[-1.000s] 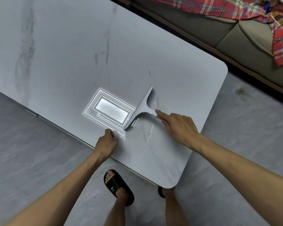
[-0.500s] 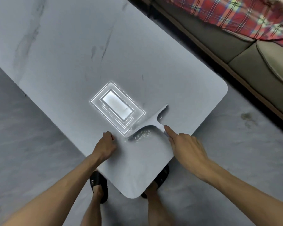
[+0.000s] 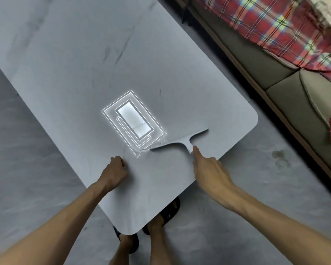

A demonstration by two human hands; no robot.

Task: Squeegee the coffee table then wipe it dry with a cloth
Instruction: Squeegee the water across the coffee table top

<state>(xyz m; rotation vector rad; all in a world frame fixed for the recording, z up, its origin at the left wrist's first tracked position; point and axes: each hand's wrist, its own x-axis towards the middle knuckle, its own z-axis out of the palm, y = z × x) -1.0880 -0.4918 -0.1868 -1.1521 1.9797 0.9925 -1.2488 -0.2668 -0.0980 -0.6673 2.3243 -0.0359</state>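
**Squeegee on desk, R hand on handle**

Pale grey squeegee (image 3: 182, 143) lies w/ its blade flat on the marble-look desk (image 3: 84, 73), just toward 4 o'clock of view centre and near the desk's rounded corner at 3 o'clock. Blade runs approx. 8 o'clock to 2 o'clock. Stem points to 5 o'clock, into the right hand (image 3: 208, 169). That hand is grasping the handle, index finger stretched along the stem; rest of the handle is hidden under the palm.

Left hand (image 3: 114, 174) at 7 o'clock is clenched in a fist, knuckles resting on the desk near its edge. Nothing visible inside it.

Wet smear (image 3: 157, 146) sits at the blade's 8 o'clock end, touching the bright rectangular light reflection (image 3: 132, 121) near centre.

Elsewhere: olive sofa (image 3: 266, 60) at 2 o'clock w/ a red plaid cloth (image 3: 275, 22) draped over it. Grey floor (image 3: 27, 169) all round. Person's feet in black sandals (image 3: 169, 211) at 6 o'clock, partly under the desk's near corner.
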